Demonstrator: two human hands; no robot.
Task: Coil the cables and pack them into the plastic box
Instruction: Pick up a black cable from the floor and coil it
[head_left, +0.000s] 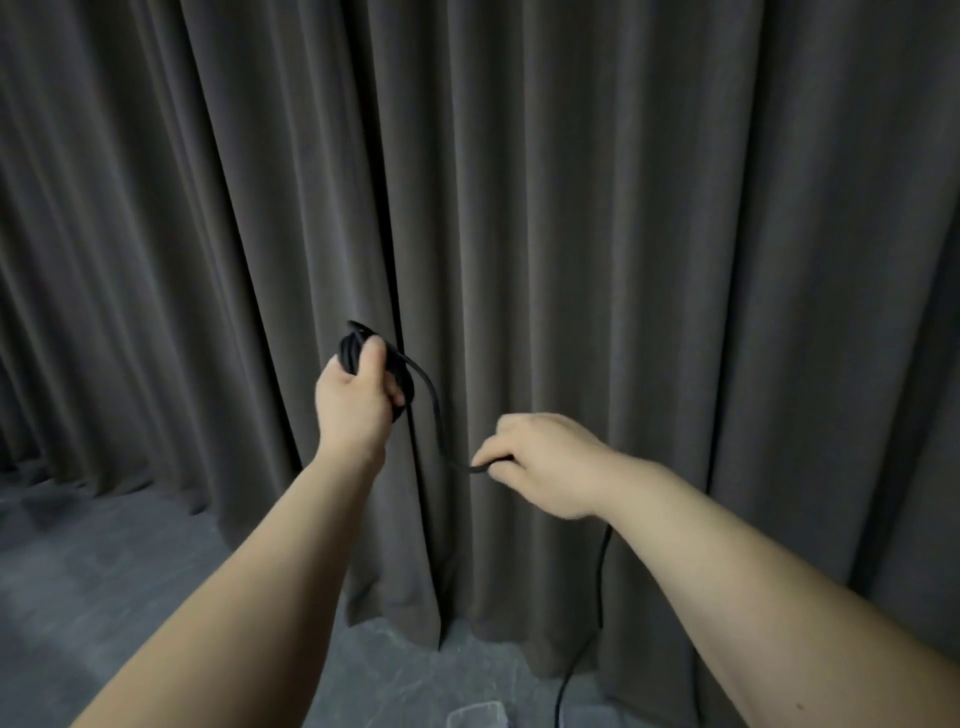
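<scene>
Cable (434, 410) coiling is partly done: left hand (356, 400) fingers are gripping several loops, right hand (540, 462) fingers are pinching the slack trailing to the floor (104, 561), and the plastic box (478, 716) is waiting below.

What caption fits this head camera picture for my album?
Left hand grips a black coil while the right hand pinches the cable before a grey curtain.

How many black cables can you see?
1. The black cable is coiled in the left hand, runs through the right hand, then hangs to the floor. Others may be hidden.
</scene>
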